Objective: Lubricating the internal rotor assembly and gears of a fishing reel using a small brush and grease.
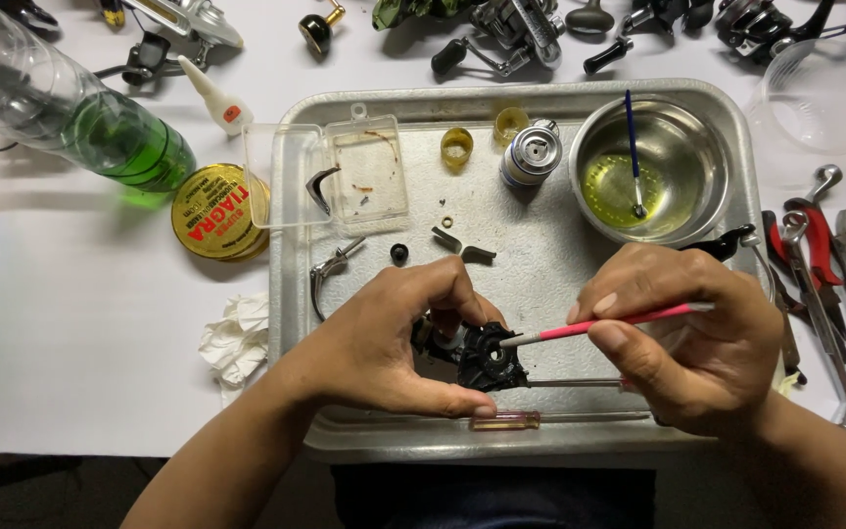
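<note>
Fingers (443, 323) of the left hand (384, 343) are pinching a black reel part (487, 358) just above a metal tray (540, 235), while the right hand (697, 343) is gripping a pink brush (619, 319) between thumb and fingertips, its tip touching the part's round opening. Doing this well probably means holding the part steady and working the bristles lightly, over the tray. Beyond the hands, a steel bowl (653, 171) of yellowish liquid is holding a blue brush (632, 147), with a clear plastic box (345, 174) sitting at the tray's far left. Wrenches (824, 264) are lying on the white counter (100, 323). The part's underside is hidden by the left palm, and the brush tip is hard to make out.
</note>
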